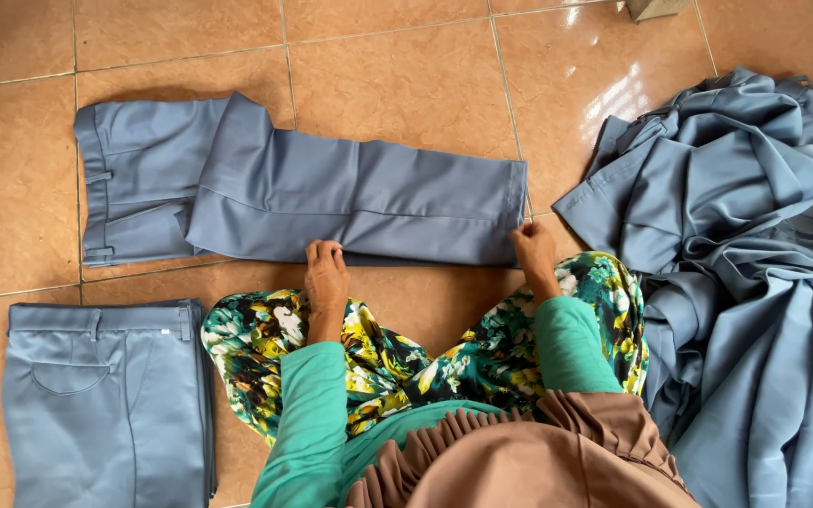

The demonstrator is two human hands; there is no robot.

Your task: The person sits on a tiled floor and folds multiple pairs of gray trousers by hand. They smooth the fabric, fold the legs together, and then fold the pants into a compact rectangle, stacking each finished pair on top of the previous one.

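Left hand (326, 273) and right hand (533, 252), fingers curled on the near edge of the trousers (350, 193) spread across the floor (406, 75); uneven lifting would likely skew the fold, since the slick cloth slips

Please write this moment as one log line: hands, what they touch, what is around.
left hand: on near edge of laid-out trousers | right hand: at hem end | folded trousers at left | pile of blue garments at right
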